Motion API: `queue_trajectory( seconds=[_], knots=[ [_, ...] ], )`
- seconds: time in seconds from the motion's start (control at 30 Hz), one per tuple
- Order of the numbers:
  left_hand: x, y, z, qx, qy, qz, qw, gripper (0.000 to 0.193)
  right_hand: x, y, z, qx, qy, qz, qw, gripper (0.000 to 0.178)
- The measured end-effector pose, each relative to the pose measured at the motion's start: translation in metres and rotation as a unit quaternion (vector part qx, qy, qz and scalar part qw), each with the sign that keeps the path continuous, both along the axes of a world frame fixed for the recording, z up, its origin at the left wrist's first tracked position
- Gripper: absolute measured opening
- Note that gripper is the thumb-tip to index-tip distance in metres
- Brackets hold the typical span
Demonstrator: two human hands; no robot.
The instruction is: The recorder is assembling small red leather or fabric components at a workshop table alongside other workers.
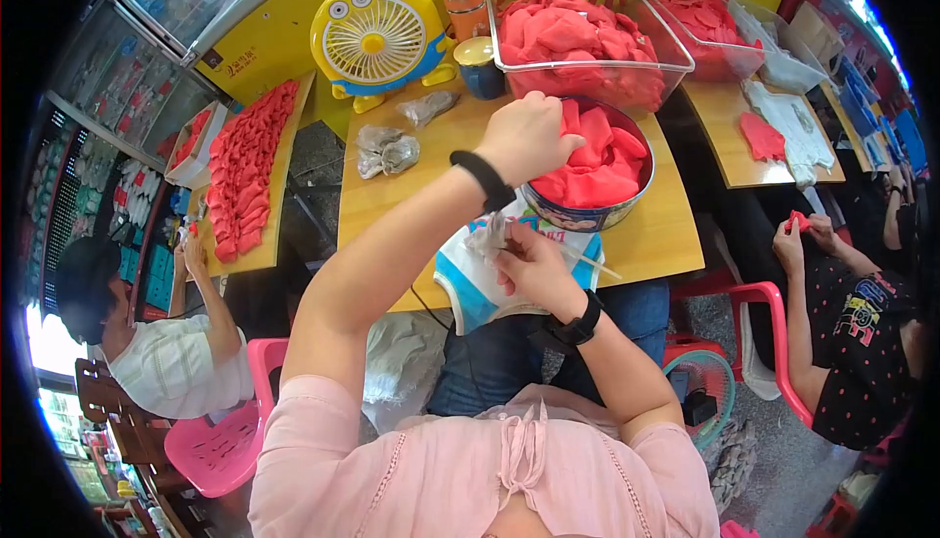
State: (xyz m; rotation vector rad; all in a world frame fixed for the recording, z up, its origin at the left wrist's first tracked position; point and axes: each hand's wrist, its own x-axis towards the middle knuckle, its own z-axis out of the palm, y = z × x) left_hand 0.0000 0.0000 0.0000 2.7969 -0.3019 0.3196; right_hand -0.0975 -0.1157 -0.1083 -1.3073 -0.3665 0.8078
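My left hand (534,135), with a black band at its wrist, reaches over the near left rim of a round tin (599,217). The tin is heaped with soft red pieces (599,151). Its fingers are curled closed against a red piece, with the fingertips partly hidden. Below it, my right hand (537,266) is closed on a crumpled whitish piece (487,234). A thin white stick (599,268) juts out from this hand to the right. Under both hands a white and blue printed cloth (460,288) hangs over the table's near edge.
On the wooden table (392,213) stand a yellow fan (377,39), an orange bottle (466,9), a dark cup (480,70) and small plastic bags (388,150). A clear bin (597,66) holds more red pieces. People sit at side tables, left (166,342) and right (852,327).
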Motion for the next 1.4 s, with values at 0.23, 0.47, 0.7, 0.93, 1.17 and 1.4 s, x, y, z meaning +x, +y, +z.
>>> queue_trajectory(
  seconds=[0.23, 0.47, 0.7, 0.93, 1.17, 1.4],
  knots=[
    [0.020, 0.015, -0.011, 0.001, 0.046, 0.011, 0.999, 0.026, -0.002, -0.020, 0.032, -0.037, -0.139, 0.001, 0.990, 0.026],
    [0.006, 0.031, -0.008, -0.191, 0.035, 0.034, 0.980, 0.029, 0.000, -0.015, 0.028, -0.076, -0.237, -0.068, 0.966, 0.023],
    [0.014, 0.012, -0.020, 0.030, -0.057, 0.020, 0.998, 0.024, -0.005, -0.011, 0.020, -0.059, -0.283, -0.058, 0.955, 0.019],
    [0.025, 0.029, -0.014, -0.049, 0.028, 0.044, 0.997, 0.024, -0.007, -0.015, 0.026, 0.087, -0.290, -0.063, 0.951, 0.015],
    [0.012, 0.016, -0.016, 0.074, 0.042, 0.046, 0.995, 0.030, 0.004, -0.034, 0.033, -0.128, -0.461, -0.085, 0.874, 0.017],
    [0.017, 0.028, -0.020, -0.048, -0.005, 0.065, 0.997, 0.028, -0.004, -0.010, 0.016, -0.072, -0.592, -0.094, 0.797, 0.029]
  ],
)
